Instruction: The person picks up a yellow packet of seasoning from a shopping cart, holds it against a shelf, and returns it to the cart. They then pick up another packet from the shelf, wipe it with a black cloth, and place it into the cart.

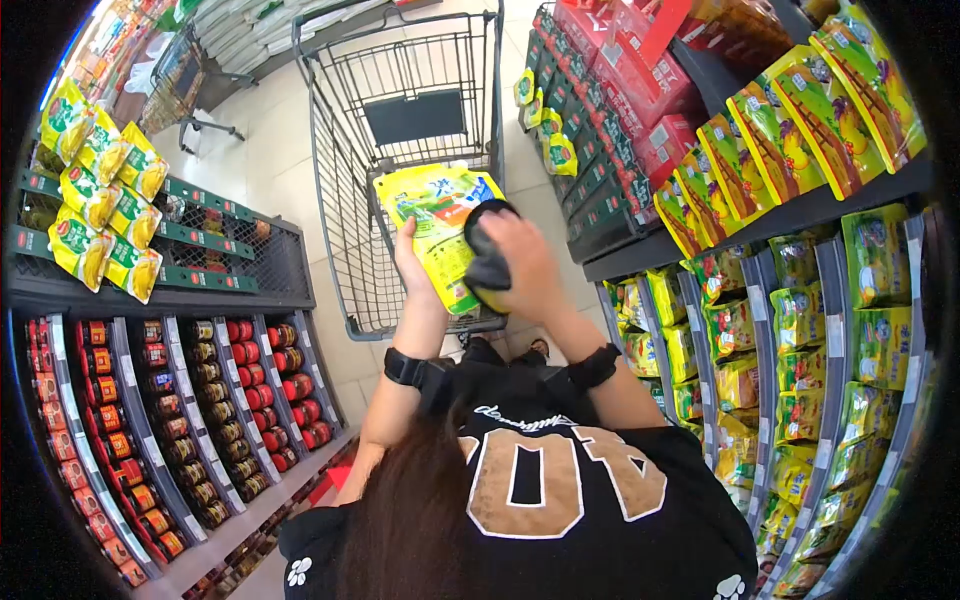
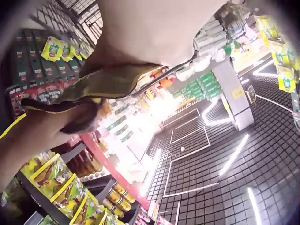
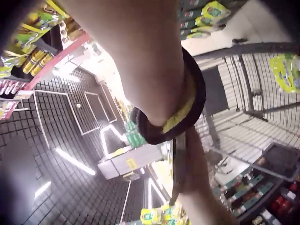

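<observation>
In the head view, my left hand (image 1: 421, 278) grips the lower left side of a bright yellow printed food pouch (image 1: 432, 222), tilted in front of my body. My right hand (image 1: 532, 262) lies over its right side and holds a black cloth-like piece with a yellow edge (image 1: 488, 268) against the pouch. In the right wrist view the black piece (image 3: 199, 89) loops round the hand, yellow showing inside. From the left wrist, the olive-looking pouch (image 2: 115, 82) is edge-on under the left hand (image 2: 150, 33). Some right-hand fingers are hidden by the black piece.
A wire shopping cart (image 1: 335, 190) stands right in front of me. To the right, a shelf carries yellow pouches (image 1: 795, 120) with red boxes (image 1: 645, 65) behind. Racks of red-lidded jars (image 1: 255, 385) and hanging pouches (image 1: 105, 200) line the left. Another cart (image 1: 180, 75) stands farther back.
</observation>
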Tool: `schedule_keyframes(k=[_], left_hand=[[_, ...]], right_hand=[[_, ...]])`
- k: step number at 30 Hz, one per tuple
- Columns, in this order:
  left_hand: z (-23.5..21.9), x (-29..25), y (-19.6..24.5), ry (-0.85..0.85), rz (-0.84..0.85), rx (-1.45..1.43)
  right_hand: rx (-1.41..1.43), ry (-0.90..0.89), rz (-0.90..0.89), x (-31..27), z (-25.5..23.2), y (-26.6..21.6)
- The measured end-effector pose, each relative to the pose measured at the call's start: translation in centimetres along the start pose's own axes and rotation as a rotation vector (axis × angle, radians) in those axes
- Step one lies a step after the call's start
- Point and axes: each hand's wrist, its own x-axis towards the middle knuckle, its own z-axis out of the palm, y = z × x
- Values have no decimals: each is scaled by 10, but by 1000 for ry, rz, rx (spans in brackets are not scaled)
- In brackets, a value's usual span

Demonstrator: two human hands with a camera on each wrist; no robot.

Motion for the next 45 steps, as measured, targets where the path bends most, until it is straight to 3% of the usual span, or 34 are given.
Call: schedule_keyframes(k=[1,3,5,8,10,11,15,16,17,18,20,21,22,23,24,26,27,28,30,31,34,39,41,42,43,44,45], left_hand=[[-5,-2,6,18,-6,34],[-16,-5,18,94,16,95],[-40,-3,35,102,3,113],[-55,-9,48,164,-38,134],[-82,-4,51,254,-151,329],[-89,-2,47,416,-172,527],[-103,-1,25,447,-189,829],[-131,10,20,365,-311,874],[-145,17,15,281,-434,917],[-108,10,10,315,-427,1070],[-71,11,4,117,-430,1142],[-50,10,0,97,-431,1145],[-29,7,-5,-80,-332,1135],[-12,5,-11,-254,-231,1116],[2,2,-17,-274,-230,1117],[23,-1,-28,-521,-153,1057],[25,1,-36,-519,-224,1002],[24,4,-43,-545,-225,1003],[20,8,-54,-493,-257,1173],[21,8,-58,-454,-150,1260],[26,12,-63,-501,-132,1184],[25,12,-84,-547,-127,1164],[9,17,-103,-435,-64,1297],[18,15,-107,-313,-317,1214],[24,18,-111,-293,-566,1135],[22,17,-116,-399,-751,801],[33,14,-118,-344,-824,611]], right_hand=[[-29,28,53,-1,-4,5],[73,-24,395,-14,1,31],[597,-8,870,-38,14,76],[671,102,995,-73,20,101],[709,91,1098,-85,19,100],[745,87,1201,-90,19,99],[942,49,1296,-94,10,90],[938,66,1295,-89,6,85],[1281,177,1260,-81,-1,74],[1620,290,1187,-73,-9,64],[1690,343,1155,-69,-18,60],[1721,343,1058,-72,-17,65],[1750,342,960,-69,-19,62],[1299,140,599,-65,-23,58],[1288,153,589,-60,-28,52],[933,72,496,-50,-39,45],[1664,231,773,-53,-41,45],[1557,265,849,-59,-44,46],[1673,279,962,-75,-50,55],[1669,298,956,-78,-55,54],[1543,455,1015,-81,-71,41],[758,495,901,-85,-95,20],[540,477,868,-90,-104,15],[474,484,801,-91,-107,13],[431,457,710,-94,-112,16],[391,423,627,-98,-114,18],[439,486,609,-98,-116,14]])
